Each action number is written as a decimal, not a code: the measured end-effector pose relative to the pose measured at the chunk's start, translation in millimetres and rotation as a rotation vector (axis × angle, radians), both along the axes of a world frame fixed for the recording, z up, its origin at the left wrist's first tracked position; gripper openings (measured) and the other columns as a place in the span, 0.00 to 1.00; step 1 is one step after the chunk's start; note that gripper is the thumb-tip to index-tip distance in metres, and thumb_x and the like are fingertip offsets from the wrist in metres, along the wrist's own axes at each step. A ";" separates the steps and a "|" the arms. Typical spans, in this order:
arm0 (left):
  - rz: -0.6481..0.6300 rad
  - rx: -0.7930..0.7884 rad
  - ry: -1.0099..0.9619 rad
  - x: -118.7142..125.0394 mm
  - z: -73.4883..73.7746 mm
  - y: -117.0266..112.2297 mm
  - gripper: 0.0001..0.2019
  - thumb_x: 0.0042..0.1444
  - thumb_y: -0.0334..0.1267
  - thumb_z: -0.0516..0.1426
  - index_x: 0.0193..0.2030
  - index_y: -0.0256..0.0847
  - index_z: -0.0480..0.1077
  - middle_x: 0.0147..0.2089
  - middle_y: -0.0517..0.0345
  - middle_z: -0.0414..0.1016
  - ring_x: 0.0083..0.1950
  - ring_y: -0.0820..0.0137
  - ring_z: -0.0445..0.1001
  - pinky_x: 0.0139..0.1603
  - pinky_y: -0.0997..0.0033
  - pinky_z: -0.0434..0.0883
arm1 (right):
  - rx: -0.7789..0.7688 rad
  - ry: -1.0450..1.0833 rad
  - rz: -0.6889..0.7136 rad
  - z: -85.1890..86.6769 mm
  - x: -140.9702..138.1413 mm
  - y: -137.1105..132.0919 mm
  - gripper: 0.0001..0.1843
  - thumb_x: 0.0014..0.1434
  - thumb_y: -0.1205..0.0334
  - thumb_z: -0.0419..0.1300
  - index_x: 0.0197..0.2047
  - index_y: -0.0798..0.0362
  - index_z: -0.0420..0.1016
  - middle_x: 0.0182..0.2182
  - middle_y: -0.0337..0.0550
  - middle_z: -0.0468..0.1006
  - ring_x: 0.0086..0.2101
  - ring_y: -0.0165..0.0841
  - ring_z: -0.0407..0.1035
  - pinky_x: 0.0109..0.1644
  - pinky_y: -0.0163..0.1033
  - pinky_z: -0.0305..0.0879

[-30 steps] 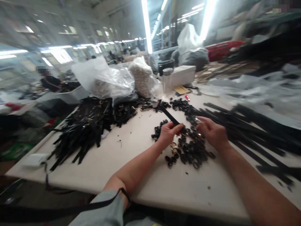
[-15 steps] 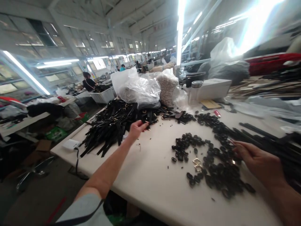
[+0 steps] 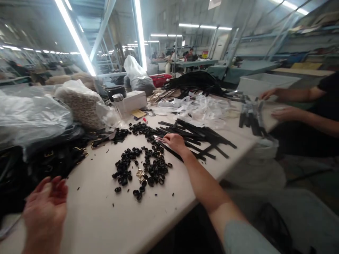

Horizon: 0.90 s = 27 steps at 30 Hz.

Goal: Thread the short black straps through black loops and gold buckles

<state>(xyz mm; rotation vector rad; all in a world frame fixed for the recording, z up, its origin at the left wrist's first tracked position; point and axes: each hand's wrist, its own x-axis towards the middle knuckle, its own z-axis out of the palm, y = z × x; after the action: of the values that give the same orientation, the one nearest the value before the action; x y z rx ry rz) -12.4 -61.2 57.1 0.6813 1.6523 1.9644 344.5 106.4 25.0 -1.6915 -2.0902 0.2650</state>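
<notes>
My left hand (image 3: 47, 206) is raised palm up over the left part of the table, fingers apart and slightly curled, with nothing visible in it. Beside it lies a dark heap of black straps with gold buckles (image 3: 49, 153). My right hand (image 3: 174, 142) pinches a thin, pale, pointed tool (image 3: 159, 138); its exact kind is unclear. That tool's tip is over the edge of a pile of small black strap loops (image 3: 156, 165). Among the loops sit a few gold metal rings (image 3: 140, 174). Right of my right hand, long black strips (image 3: 203, 137) lie crossed over one another.
Plastic bags (image 3: 79, 106), a lidded clear jar (image 3: 118, 102) and a white box (image 3: 135, 100) stand at the back of the table (image 3: 90, 218). White plastic wrapping (image 3: 196, 107) lies beyond the strips. At right, a co-worker's hands (image 3: 283, 113) handle black strips.
The view has swung to the right. My left hand has left the strap heap and opened. My right hand still grips the thin tool, now at the loops' far right edge by the strips.
</notes>
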 end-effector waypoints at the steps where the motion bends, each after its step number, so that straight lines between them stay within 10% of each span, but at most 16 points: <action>1: -0.041 0.007 -0.041 7.4 -5.4 1.8 0.09 0.50 0.40 0.63 0.39 0.50 0.74 0.34 0.66 0.77 0.34 0.68 0.74 0.26 0.70 0.72 | -0.067 -0.055 0.013 0.6 -1.0 -1.3 0.17 0.60 0.48 0.55 0.40 0.48 0.80 0.38 0.43 0.82 0.40 0.33 0.74 0.41 0.33 0.63; 6: -0.502 0.032 0.119 87.5 -34.5 28.9 0.19 0.47 0.44 0.65 0.45 0.40 0.74 0.40 0.55 0.78 0.32 0.70 0.76 0.33 0.70 0.74 | -0.296 -0.225 0.013 4.1 -2.9 -2.3 0.19 0.50 0.44 0.62 0.38 0.48 0.80 0.38 0.45 0.81 0.40 0.38 0.74 0.39 0.36 0.64; 11: -0.652 0.066 0.191 140.1 -51.6 48.9 0.16 0.52 0.45 0.62 0.45 0.39 0.73 0.38 0.53 0.78 0.32 0.69 0.76 0.34 0.68 0.74 | -0.338 -0.212 0.113 5.4 -7.7 -4.6 0.15 0.50 0.49 0.62 0.36 0.49 0.80 0.35 0.44 0.81 0.38 0.36 0.74 0.36 0.35 0.62; 21: -0.603 0.038 0.193 143.5 -67.7 63.0 0.19 0.52 0.46 0.62 0.47 0.38 0.72 0.38 0.52 0.78 0.31 0.69 0.77 0.33 0.69 0.74 | -0.247 -0.113 0.125 7.2 -9.5 -9.6 0.12 0.53 0.63 0.61 0.42 0.51 0.75 0.39 0.43 0.79 0.40 0.34 0.72 0.38 0.34 0.61; 27: -0.579 0.043 0.120 140.4 -68.7 69.2 0.25 0.53 0.46 0.62 0.55 0.38 0.65 0.37 0.53 0.77 0.31 0.70 0.76 0.28 0.73 0.72 | -0.277 0.441 0.451 11.9 -13.8 -18.4 0.08 0.58 0.66 0.57 0.42 0.54 0.73 0.32 0.37 0.75 0.26 0.23 0.68 0.33 0.30 0.63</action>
<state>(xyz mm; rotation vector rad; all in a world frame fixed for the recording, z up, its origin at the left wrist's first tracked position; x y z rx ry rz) 128.0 8.0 -11.6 1.1620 1.2830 1.5626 330.7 88.0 36.9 -1.1280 -2.1231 1.0074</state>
